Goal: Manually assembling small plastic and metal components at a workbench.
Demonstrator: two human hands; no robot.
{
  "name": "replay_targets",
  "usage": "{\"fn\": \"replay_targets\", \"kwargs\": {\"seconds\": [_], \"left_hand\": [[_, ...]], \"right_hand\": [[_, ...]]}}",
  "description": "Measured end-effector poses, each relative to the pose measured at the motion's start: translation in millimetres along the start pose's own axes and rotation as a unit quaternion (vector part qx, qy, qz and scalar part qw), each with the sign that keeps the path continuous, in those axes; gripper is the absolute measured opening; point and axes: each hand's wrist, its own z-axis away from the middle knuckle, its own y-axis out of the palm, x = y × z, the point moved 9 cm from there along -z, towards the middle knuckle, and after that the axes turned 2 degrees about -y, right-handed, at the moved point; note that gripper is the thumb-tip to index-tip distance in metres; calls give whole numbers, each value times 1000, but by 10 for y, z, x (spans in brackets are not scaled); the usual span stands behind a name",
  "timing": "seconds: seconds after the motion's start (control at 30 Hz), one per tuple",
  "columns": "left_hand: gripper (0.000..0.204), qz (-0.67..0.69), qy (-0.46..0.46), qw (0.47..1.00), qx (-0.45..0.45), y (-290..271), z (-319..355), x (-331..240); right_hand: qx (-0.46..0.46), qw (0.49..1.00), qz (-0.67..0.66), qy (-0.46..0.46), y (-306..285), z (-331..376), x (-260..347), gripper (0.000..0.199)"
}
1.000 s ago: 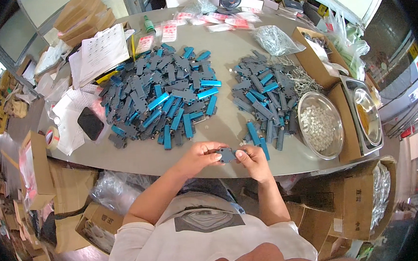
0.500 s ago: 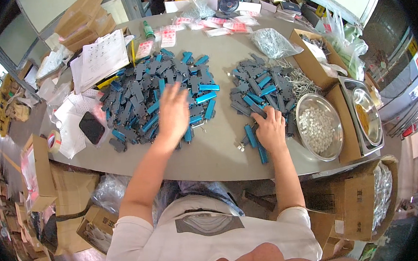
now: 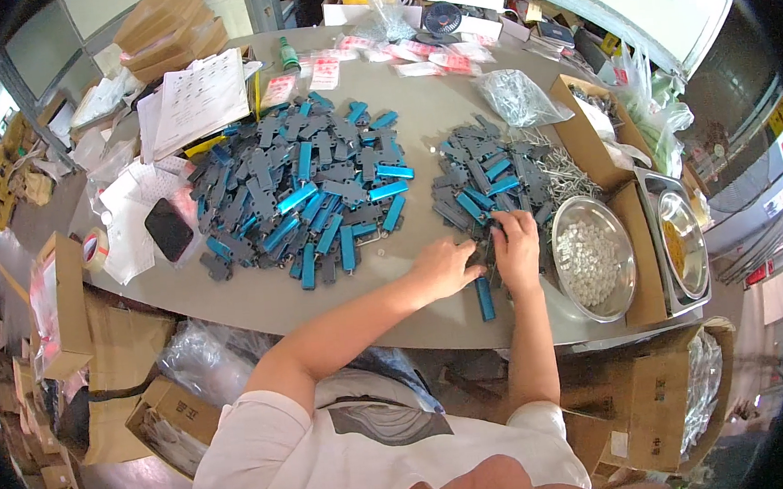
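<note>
- One large pile [image 3: 304, 187] of grey-and-blue parts, well left of the steel bowl [image 3: 618, 297].
- Smaller pile [image 3: 478, 169], just left of bowl.
- My left hand [image 3: 446, 268], left of bowl: half-curled, can't tell hold.
- My right hand [image 3: 517, 246], nearer bowl: fingers bent over dark part [image 3: 487, 239], grip hidden.
- Blue part [image 3: 485, 300], left of bowl. Step reads as two-handed part handling; next needs clean fingertip pinch.

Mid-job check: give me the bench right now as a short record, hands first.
Left hand: at smaller pile's near edge; grip unclear
Right hand: beside left hand, fingers bent down; grip unclear
Blue part: on table, between forearms
Larger pile: grey and blue parts, left
Smaller pile: similar parts, right
Steel bowl: holds white pieces
</note>
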Motion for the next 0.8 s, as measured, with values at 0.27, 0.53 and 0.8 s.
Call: {"fn": "replay_targets", "kwargs": {"seconds": [0.27,0.53,0.8], "left_hand": [[45,242,-188,951,-42,-81,-17,452],[54,106,-138,985,-10,-70,-98,361],[28,616,-182,765,44,32,-25,767]], "right_hand": [[-126,962,-149,192,-153,215,-361,13],[-113,870,-369,307,176,344,-539,14],[2,695,-659,287,393,-1,-282,19]]}}
